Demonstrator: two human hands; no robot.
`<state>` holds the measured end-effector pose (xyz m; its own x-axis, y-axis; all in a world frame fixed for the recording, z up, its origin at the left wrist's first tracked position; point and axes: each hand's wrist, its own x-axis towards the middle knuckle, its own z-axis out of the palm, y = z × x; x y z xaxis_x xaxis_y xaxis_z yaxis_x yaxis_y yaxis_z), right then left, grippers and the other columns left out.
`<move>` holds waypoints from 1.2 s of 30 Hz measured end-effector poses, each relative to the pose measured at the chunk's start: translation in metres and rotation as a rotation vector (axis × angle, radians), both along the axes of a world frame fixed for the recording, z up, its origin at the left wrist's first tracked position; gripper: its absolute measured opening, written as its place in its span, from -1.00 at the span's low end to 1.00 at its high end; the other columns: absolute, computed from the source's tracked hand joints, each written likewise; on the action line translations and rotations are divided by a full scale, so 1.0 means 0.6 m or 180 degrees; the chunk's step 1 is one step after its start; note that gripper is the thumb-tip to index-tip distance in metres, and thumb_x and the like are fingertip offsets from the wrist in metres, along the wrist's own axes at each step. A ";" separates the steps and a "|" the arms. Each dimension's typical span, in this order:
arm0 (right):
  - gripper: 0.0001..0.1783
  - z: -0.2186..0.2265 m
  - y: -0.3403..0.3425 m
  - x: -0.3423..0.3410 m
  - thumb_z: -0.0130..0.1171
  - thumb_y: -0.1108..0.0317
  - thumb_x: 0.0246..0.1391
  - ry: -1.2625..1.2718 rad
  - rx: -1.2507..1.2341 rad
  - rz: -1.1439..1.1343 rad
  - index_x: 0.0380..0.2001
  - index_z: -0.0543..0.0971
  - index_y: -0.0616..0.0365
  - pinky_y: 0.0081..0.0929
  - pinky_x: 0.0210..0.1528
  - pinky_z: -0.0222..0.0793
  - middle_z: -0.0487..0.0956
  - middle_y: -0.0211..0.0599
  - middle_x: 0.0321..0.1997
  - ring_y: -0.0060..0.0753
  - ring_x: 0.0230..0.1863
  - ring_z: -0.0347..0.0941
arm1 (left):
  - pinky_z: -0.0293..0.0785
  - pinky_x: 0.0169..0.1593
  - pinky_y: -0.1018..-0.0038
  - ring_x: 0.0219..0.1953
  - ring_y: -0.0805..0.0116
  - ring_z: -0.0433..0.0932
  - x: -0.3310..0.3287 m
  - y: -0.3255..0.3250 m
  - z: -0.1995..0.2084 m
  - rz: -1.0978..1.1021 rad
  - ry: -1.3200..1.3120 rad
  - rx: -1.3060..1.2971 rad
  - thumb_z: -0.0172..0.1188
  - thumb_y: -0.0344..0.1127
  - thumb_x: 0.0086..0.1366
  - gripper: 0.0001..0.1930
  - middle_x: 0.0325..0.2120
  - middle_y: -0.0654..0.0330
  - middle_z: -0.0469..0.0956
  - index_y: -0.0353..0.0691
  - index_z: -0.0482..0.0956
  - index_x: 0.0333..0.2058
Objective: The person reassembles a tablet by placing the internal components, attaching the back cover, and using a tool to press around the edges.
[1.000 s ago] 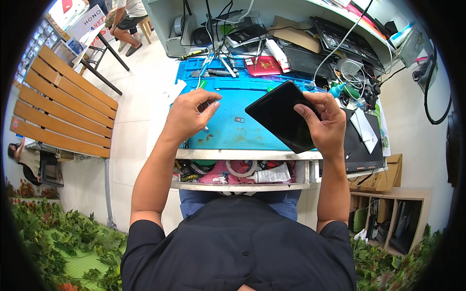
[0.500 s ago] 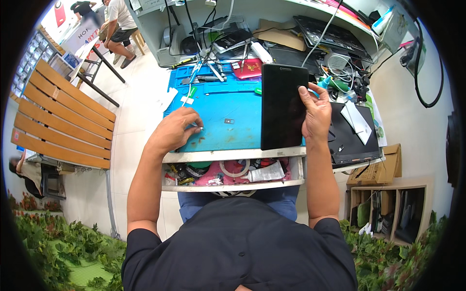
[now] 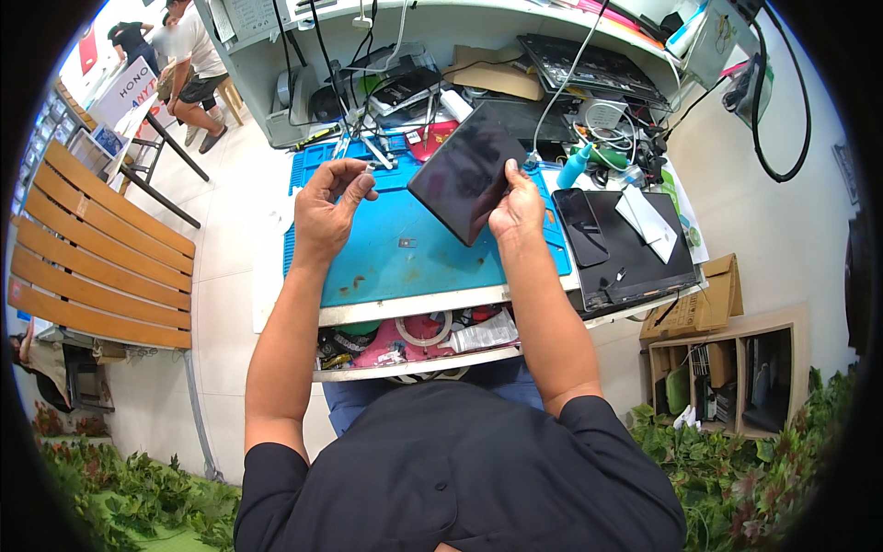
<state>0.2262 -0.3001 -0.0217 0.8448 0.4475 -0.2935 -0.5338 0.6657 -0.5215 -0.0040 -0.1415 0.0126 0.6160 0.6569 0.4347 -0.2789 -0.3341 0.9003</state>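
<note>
My right hand (image 3: 517,210) grips a black tablet (image 3: 467,170) by its right edge, thumb on the front. The dark screen is tilted and held above the blue work mat (image 3: 386,267). Across from its left edge, my left hand (image 3: 333,202) is raised over the mat, thumb and fingers pinched. Between them shows the small pale end of a cable (image 3: 370,168), apart from the tablet. Most of that cable is hidden by the hand. A tiny metal tray-like piece (image 3: 407,243) lies on the mat.
A phone (image 3: 581,225) and white papers (image 3: 647,224) lie on a black laptop panel (image 3: 625,267) at the right. A blue bottle (image 3: 575,166), cables and a red booklet (image 3: 430,138) crowd the back. The drawer (image 3: 418,363) below the mat stands pulled out, holding tubes and small parts.
My left hand has risen from the mat's near left with the cable end. The tablet has gone from upright to tilted and moved left and away, uncovering the phone. The whole view has shifted slightly.
</note>
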 end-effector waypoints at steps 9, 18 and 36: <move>-0.82 0.019 0.028 -0.015 0.10 0.37 0.57 0.0432 0.0023 0.0135 0.00 0.59 0.26 -0.30 0.20 0.68 0.70 -0.18 0.04 -0.22 0.04 0.70 | 0.68 -0.13 0.45 -0.21 0.36 0.75 0.005 -0.038 0.031 0.0147 0.0053 0.1320 0.52 -0.52 0.32 -0.83 -0.20 0.13 0.78 -0.28 0.81 -0.13; -0.97 0.051 0.037 -0.039 0.22 0.54 0.45 0.0918 -0.0335 -0.0488 -0.17 0.57 0.22 -0.68 -0.15 0.74 0.64 -0.36 -0.12 -0.51 -0.21 0.67 | 0.63 -0.13 0.38 -0.18 0.26 0.74 0.022 -0.050 0.028 0.0190 0.0032 0.1716 0.56 -0.47 0.28 -0.81 -0.26 0.17 0.77 -0.21 0.84 -0.13; -0.96 0.033 0.040 -0.043 0.14 0.51 0.50 0.0775 -0.0303 -0.0364 -0.11 0.57 0.22 -0.54 -0.06 0.76 0.67 -0.35 -0.09 -0.50 -0.18 0.69 | 0.58 -0.12 0.27 -0.22 0.15 0.68 0.030 -0.054 0.019 0.0439 0.0110 0.1669 0.48 -0.30 0.39 -0.86 -0.29 0.16 0.74 -0.23 0.79 -0.18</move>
<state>0.2001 -0.2759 -0.0018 0.7877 0.3141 -0.5300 -0.5752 0.6830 -0.4501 0.0141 -0.1739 0.0243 0.5592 0.4331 0.7069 -0.1740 -0.7724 0.6109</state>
